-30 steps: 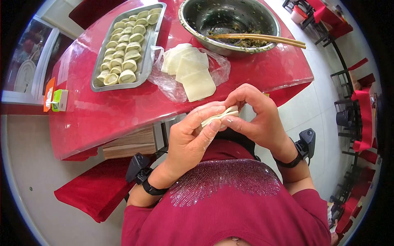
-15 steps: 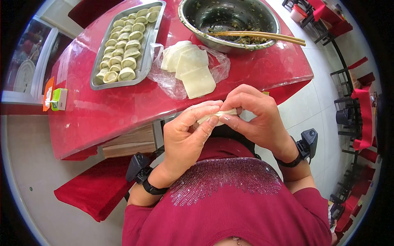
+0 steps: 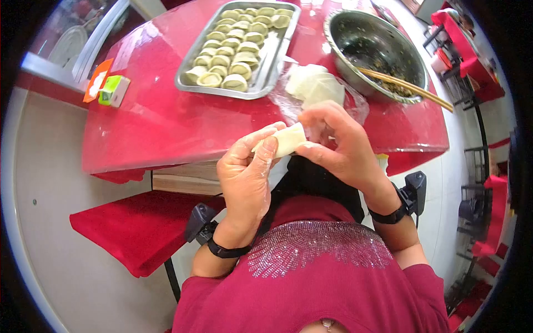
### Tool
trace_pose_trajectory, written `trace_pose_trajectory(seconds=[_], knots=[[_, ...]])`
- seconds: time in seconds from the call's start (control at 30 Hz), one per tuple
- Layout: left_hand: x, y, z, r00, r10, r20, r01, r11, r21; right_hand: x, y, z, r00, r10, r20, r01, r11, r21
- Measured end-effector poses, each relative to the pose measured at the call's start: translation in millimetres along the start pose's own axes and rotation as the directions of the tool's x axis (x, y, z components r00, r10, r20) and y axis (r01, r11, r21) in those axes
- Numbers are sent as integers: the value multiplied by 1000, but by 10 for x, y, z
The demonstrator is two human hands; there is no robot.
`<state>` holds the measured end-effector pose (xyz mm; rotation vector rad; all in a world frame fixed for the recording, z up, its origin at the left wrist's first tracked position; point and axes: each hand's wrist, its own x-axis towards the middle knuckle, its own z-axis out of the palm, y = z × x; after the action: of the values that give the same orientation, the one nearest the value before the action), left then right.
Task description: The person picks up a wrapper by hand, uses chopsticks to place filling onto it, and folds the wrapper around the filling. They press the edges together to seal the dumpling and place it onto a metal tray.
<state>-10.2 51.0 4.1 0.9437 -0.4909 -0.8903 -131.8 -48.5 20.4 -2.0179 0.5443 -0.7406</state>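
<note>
A folded dumpling [image 3: 288,140], pale and floury, is pinched between the thumb and fingers of my left hand [image 3: 242,172], over the near edge of the table. My right hand [image 3: 345,147] is at its right end, thumb tip right at the dough's edge and index finger raised apart from it. Just beyond the right fingers lies a stack of square dough wrappers [image 3: 313,83] on a clear plastic bag [image 3: 355,106], partly hidden by that hand.
On the red table [image 3: 144,133] stands a metal tray [image 3: 270,66] with rows of finished dumplings. Right of it is a steel bowl [image 3: 369,41] of dark filling, chopsticks [image 3: 408,87] across its rim. A green-and-orange tissue pack [image 3: 114,91] lies left; a red-covered seat [image 3: 133,227] stands below.
The right fingers have come off the dumpling and spread, while the left hand keeps it and shows its flat side. The camera view has turned, shifting the table things rightward.
</note>
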Motion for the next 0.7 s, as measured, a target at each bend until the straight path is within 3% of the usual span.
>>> trace_pose_trajectory(seconds=[0.03, 0.1, 0.23, 0.4, 0.47, 0.6, 0.67, 0.7], knots=[[7, 11, -28, 1000, 12, -11, -12, 1000, -5, 16, 5, 41, 1000, -10, 14, 10, 1000, -1], [12, -14, -61, 999, -30, 20, 30, 999, 35, -17, 25, 100, 980, 189, 58, -197, 909, 366], [44, -49, -16, 996, -83, 42, 83, 996, 18, -54, -11, 98, 981, 176, -86, -156, 967, 203], [71, -40, -16, 997, -73, 37, 74, 997, -23, -13, 15, 170, 993, 42, -110, -37, 998, 42], [80, -56, -10, 997, -77, 31, 78, 995, -59, 5, 79, 201, 976, -107, -188, 93, 992, -80], [99, -72, 89, 998, -20, 64, 25, 997, -68, 17, 50, 168, 964, -138, -225, 105, 983, -154], [139, -105, 85, 998, 11, 61, -5, 995, -95, 18, 78, 124, 934, -156, -323, 126, 985, -114], [182, -157, 4, 987, 103, 120, -112, 991, 67, 19, 87, 104, 932, -162, -324, 129, 984, -122]])
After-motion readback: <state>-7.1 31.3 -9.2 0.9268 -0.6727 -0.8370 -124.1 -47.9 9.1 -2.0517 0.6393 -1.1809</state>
